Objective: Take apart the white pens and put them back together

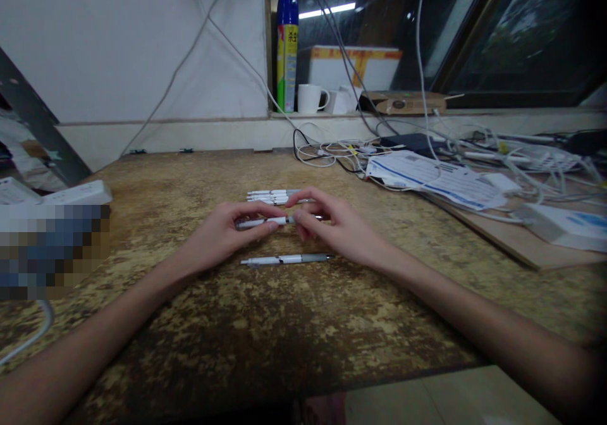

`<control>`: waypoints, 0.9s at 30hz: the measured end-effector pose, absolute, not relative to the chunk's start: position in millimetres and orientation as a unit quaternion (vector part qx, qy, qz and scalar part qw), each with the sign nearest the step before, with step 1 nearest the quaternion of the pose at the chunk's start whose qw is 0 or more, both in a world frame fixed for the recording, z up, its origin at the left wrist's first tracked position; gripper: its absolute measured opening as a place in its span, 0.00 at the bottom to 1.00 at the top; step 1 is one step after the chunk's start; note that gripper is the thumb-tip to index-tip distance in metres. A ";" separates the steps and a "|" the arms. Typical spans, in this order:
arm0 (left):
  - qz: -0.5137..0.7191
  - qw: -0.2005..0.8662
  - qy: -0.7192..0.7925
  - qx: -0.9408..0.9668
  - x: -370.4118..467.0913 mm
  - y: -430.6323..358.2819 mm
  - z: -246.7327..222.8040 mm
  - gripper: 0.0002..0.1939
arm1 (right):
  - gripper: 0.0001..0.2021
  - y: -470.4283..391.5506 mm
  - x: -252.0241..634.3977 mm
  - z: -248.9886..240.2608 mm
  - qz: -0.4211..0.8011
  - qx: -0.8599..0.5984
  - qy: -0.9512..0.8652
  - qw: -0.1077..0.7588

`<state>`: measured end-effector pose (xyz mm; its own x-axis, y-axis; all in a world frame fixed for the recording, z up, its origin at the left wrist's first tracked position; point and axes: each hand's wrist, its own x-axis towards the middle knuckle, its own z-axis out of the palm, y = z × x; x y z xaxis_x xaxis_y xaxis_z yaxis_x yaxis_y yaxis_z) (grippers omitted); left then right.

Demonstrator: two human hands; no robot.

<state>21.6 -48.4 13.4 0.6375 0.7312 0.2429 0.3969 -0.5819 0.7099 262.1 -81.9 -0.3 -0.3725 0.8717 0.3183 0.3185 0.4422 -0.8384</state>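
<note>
Between my two hands a white and grey pen (275, 221) lies level, just above or on the worn wooden table (227, 336); which of the two I cannot tell. My left hand (237, 222) pinches its white barrel between thumb and fingers. At the pen's grey end, my right hand (322, 219) has its thumb and fingers closed round it, hiding part of it. Nearer to me lies another white and grey pen (287, 260), flat on the table. Behind my hands several similar pens (270, 196) lie side by side, partly covered by my right fingers.
Papers (427, 175), tangled cables (332, 152) and a white power strip (569, 222) crowd the right side, partly on a board (512, 241). On the sill stand a spray can (287, 58) and a white mug (310, 98). A blurred-out object (47, 248) sits at left.
</note>
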 end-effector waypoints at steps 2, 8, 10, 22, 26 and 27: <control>0.265 0.313 0.330 0.850 22.0 -48.8 13.4 0.18 | 0.13 -82.3 262.1 0.0 0.361 -0.405 -0.747 0.385; 0.279 0.317 0.343 0.839 21.3 -48.2 13.6 0.20 | 0.09 -81.3 263.5 -1.2 0.314 -0.435 -0.755 0.378; 0.278 0.312 0.342 0.842 20.8 -47.8 13.1 0.19 | 0.17 -80.5 264.1 -1.7 0.311 -0.437 -0.763 0.359; 0.278 0.301 0.345 0.844 20.6 -47.8 13.4 0.17 | 0.15 -78.3 266.4 -0.6 0.294 -0.440 -0.764 0.368; 0.282 0.301 0.343 0.844 19.9 -46.7 13.1 0.17 | 0.13 -78.8 266.9 -0.7 0.287 -0.438 -0.768 0.369; 0.280 0.302 0.341 0.845 20.0 -46.7 13.2 0.17 | 0.16 -78.8 267.0 -0.7 0.281 -0.438 -0.773 0.363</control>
<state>20.0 -46.7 13.2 0.6117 0.7445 0.2674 0.4070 -0.5860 0.7006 267.0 -78.8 -0.7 -0.3532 0.8810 0.3147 0.4729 0.4584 -0.7525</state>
